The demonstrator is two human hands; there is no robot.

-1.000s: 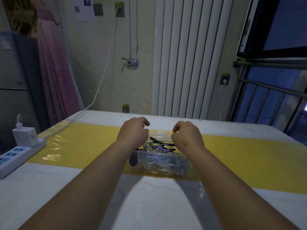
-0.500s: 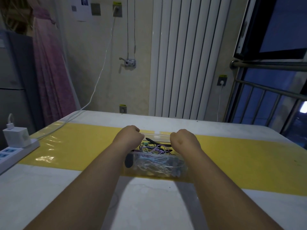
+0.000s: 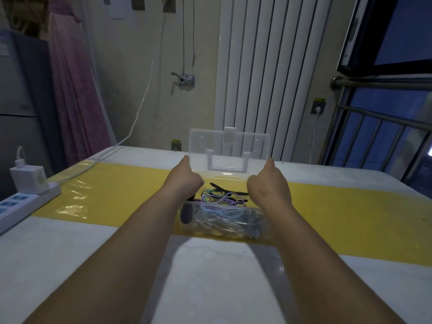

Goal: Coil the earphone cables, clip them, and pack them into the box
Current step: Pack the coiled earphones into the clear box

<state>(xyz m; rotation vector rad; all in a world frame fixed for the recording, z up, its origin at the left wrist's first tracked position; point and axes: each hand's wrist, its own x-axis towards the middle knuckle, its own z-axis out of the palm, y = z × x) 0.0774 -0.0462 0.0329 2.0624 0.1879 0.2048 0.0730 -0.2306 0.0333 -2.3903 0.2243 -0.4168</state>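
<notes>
The clear plastic lid (image 3: 229, 148) stood upright over the far edge of the transparent rectangular plastic box (image 3: 224, 222) on the white-and-yellow bench (image 3: 70, 253). The left hand (image 3: 184, 184) and right hand (image 3: 268, 189) each kept a closed grip on one lower side of it, thumbs up, likely to reach the contents. Tangled purple, green and pale earphone cables (image 3: 222, 200) lay inside the box, not yet coiled.

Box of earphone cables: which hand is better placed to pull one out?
Right hand, marginally: both it and the left hand hold the lid by its lower corners, but the cables' purple plugs lie nearest it.
</notes>
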